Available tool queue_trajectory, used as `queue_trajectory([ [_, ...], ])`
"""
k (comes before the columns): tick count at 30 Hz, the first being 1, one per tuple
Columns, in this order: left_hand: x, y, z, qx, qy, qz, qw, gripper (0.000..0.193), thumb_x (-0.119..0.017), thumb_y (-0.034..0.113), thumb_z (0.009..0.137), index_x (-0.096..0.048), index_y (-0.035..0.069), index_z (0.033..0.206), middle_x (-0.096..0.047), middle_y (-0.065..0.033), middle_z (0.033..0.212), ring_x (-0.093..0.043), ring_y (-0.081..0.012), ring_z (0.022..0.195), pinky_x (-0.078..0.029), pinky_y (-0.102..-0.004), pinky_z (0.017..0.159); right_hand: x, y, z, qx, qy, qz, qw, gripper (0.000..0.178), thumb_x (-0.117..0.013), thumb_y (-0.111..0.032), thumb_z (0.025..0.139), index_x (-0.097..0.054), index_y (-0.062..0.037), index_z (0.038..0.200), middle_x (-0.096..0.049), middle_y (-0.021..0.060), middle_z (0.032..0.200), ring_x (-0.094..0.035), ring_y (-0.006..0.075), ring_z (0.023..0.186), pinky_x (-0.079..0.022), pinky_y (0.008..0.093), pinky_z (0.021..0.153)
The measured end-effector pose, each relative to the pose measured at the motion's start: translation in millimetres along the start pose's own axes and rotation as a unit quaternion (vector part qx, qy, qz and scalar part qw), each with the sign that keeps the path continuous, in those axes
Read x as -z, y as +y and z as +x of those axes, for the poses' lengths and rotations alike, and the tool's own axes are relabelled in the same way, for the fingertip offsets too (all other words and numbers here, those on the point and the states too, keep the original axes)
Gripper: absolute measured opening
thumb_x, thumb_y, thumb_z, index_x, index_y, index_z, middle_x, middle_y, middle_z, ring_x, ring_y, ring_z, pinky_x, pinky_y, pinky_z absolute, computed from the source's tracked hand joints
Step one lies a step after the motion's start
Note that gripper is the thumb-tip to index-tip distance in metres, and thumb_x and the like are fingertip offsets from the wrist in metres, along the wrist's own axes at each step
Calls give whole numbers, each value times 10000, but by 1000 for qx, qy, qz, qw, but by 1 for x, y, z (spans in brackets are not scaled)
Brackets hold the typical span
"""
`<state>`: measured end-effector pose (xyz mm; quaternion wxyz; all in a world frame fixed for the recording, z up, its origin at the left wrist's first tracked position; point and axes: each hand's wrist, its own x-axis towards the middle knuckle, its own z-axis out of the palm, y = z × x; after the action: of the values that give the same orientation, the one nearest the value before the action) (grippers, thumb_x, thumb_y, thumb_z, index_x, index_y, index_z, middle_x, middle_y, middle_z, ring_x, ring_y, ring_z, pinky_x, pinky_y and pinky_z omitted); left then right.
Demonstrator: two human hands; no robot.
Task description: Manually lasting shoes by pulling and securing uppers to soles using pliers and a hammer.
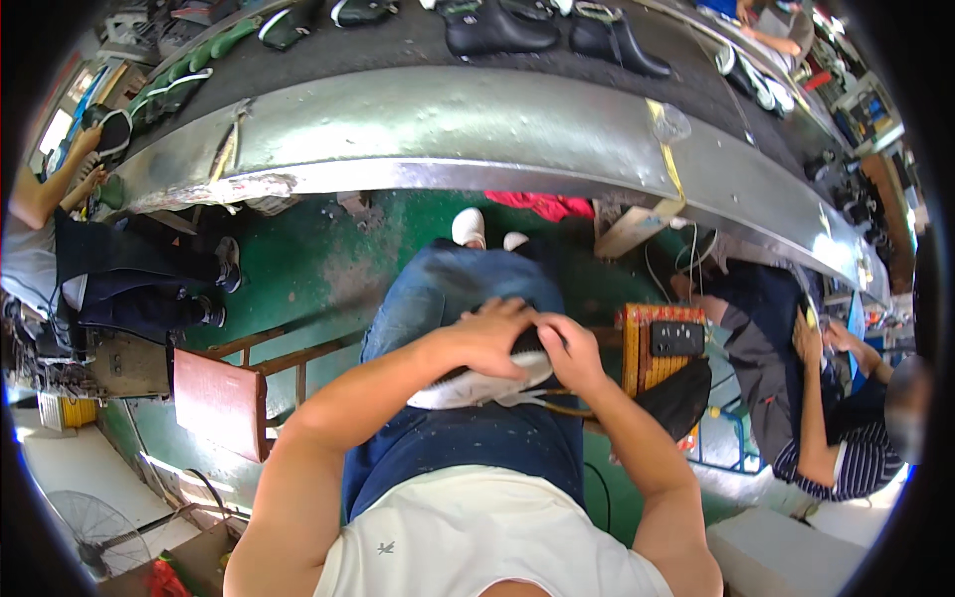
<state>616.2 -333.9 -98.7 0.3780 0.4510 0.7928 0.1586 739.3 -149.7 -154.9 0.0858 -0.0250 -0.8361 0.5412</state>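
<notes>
A shoe with a black upper and a white sole (468, 390) lies across my lap, sole edge toward me. My left hand (494, 336) is laid over it, fingers bent round its far side and thumb toward the sole. At the shoe's right end my right hand (570, 356) is closed, thumb and fingers pressed against the black part (527, 344). Both hands hide much of the shoe. A thin pale strip or handle (542, 400) runs rightward from beside the sole, under my right wrist; its kind is unclear.
Ahead runs a metal-edged conveyor (428, 119) carrying black boots (502, 35) and green shoes (179, 85). A brown padded stool (221, 400) stands left. On a woven seat (647, 368) at right lies a black device (677, 338). People work at both sides.
</notes>
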Motion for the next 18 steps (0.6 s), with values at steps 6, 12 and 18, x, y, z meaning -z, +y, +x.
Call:
queue_trajectory([
  [6, -19, 15, 44, 59, -76, 44, 994, 1016, -840, 574, 710, -465, 129, 1543, -216, -227, 1688, -202, -555, 1522, -246, -804, 1109, 40, -14, -85, 11, -210, -297, 931, 595, -855, -366, 810, -578, -37, 1220, -645, 198, 1099, -648, 405, 1057, -528, 457, 911],
  [12, 23, -65, 46, -137, -70, -338, 928, 722, -825, 376, 816, -585, 47, 1413, -490, -127, 1507, -439, -276, 1421, -332, -393, 1181, 64, -26, -88, -161, -306, -205, 915, 523, -807, -250, 840, -615, -15, 1265, -716, 148, 1050, -715, 294, 933, -565, 390, 822],
  [18, 29, -111, -58, -174, 290, -465, 818, 688, -786, 271, 901, -505, 128, 1512, -237, -155, 1640, -324, -275, 1485, -314, -390, 1204, 65, -56, -69, -296, -194, 158, 922, 327, -709, -167, 946, -642, 16, 1209, -741, 63, 984, -679, 121, 871, -546, 295, 785],
])
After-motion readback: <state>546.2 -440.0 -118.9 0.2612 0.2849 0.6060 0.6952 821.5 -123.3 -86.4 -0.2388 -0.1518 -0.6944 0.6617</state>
